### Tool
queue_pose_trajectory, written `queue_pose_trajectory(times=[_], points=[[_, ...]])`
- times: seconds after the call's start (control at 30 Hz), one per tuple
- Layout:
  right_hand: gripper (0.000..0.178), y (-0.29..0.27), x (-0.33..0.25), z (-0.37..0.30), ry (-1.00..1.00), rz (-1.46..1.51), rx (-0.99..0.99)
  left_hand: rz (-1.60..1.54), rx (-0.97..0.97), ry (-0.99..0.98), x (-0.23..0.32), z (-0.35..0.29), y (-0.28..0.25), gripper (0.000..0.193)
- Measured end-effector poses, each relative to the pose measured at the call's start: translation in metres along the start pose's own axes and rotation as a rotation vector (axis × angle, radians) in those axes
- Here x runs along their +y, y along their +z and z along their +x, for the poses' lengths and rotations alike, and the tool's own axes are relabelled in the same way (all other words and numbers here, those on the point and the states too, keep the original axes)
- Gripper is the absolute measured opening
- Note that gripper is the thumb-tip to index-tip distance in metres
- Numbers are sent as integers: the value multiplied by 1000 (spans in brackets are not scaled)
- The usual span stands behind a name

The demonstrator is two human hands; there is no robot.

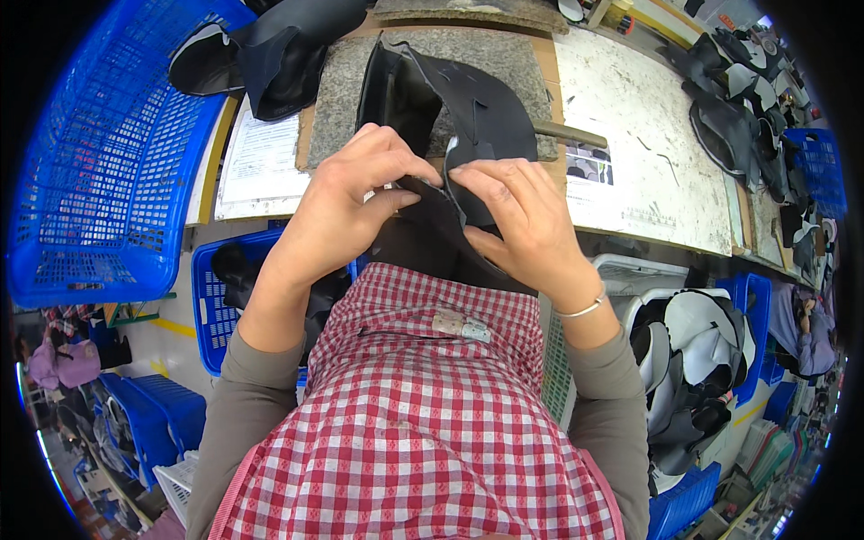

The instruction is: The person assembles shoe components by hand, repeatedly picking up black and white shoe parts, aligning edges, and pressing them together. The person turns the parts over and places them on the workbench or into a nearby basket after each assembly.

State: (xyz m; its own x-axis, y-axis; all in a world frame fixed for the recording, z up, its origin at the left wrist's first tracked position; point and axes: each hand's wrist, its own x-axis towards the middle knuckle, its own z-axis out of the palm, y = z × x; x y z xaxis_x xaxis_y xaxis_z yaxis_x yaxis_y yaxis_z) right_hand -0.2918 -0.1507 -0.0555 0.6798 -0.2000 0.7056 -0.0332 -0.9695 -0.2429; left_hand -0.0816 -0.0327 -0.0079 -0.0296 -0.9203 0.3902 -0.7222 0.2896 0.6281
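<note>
A black boot upper [486, 101] of leather-like material stands partly open at the table's near edge, its curved side arching away from me. My left hand [364, 184] pinches its near edge between thumb and fingertips. Just to the right, my right hand [517, 211] grips the same edge, thumb below and fingers over the top. The two hands are close together along a seam. Under the upper lies a speckled stone slab [337, 99]. A wooden handle [571, 135] sticks out to the right from behind the upper; its other end is hidden.
More black uppers [279, 63] lie at the back left, beside a large blue basket [94, 261]. Printed sheets [261, 148] rest on the table. Farther right are piled uppers [720, 135]. A white crate of black and grey pieces [688, 342] stands low right, a blue crate [211, 315] low left.
</note>
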Motion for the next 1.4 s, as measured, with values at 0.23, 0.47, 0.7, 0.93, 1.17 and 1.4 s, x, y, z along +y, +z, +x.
queue_pose_trajectory(times=[0.23, 0.47, 0.7, 0.93, 1.17, 1.4], points=[[50, 26, 3, -5, -53, 2, 228, -22, 33, -56, 1, 1, -10, 38], [30, 6, 5, -5, 195, 528, 34, 9, -15, -17, 5, -3, 0, 52], [31, 14, 4, -26, 488, 944, -141, 2, 16, -54, 11, -5, 13, 55], [24, -5, -3, -20, 1054, 1350, 292, 1, 0, 38, 13, -10, 3, 26], [42, -33, 62, -75, 1063, 2099, 900, -206, 98, 0, 5, -11, -9, 23], [42, -5, -23, -90, 754, 1194, 11, -145, 22, 63, 17, 7, -10, 24]])
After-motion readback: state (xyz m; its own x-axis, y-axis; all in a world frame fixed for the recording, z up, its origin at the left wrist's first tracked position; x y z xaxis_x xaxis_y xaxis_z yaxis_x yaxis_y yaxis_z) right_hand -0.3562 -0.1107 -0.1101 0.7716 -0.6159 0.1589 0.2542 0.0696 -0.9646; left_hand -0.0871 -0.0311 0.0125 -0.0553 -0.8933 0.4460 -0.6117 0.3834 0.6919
